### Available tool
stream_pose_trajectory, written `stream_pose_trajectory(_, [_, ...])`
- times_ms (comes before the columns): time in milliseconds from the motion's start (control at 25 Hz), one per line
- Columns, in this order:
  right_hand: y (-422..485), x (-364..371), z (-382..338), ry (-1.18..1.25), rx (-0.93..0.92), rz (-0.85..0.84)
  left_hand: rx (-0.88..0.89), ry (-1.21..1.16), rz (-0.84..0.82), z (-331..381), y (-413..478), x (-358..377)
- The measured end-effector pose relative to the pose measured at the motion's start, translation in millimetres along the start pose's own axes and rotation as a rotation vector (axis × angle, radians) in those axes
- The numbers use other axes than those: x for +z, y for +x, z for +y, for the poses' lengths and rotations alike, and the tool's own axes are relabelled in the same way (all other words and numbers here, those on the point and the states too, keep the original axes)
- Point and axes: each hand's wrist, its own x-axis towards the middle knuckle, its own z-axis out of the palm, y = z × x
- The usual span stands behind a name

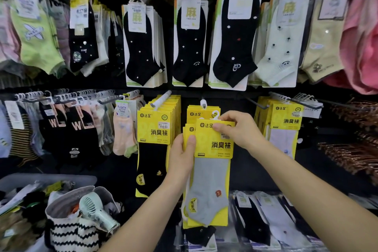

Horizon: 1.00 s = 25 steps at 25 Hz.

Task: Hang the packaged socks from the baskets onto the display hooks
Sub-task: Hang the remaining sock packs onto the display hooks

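A stack of yellow-carded grey sock packs (210, 180) is held up before the display wall. My left hand (182, 155) grips the stack's left edge, thumb across the front card. My right hand (237, 129) pinches the top of the front pack near its white plastic hanger (215, 114). Just above is a white-tipped display hook (203, 103) with one yellow pack (197, 113) hanging on it. To the left, another hook (161, 99) carries several yellow packs of black socks (154, 139).
More yellow packs (285, 120) hang at the right. Black and pale socks fill the row above. A basket of socks (22, 196) sits at lower left beside a striped bag (73, 229) holding a hand fan (96, 210). Loose packs (259, 217) lie below.
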Motion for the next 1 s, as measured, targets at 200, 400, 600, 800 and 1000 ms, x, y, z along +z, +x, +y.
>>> stream_pose_trajectory(200, [3,4,4,-0.014,-0.018,0.019,-0.004,0.054,0.069,-2,5,2])
stream_pose_trajectory(400, [20,2,-2,0.133,0.005,0.118,0.057,0.061,0.146,1,11,-20])
stream_pose_trajectory(600, [38,14,-5,0.006,0.003,0.135,0.080,0.028,0.205,-5,12,-60])
stream_pose_trajectory(800, [51,32,-4,-0.372,-0.039,0.160,0.073,0.004,0.185,-5,8,-76])
stream_pose_trajectory(1000, [49,33,-2,-0.392,0.002,0.205,0.070,0.031,0.144,-5,11,-68])
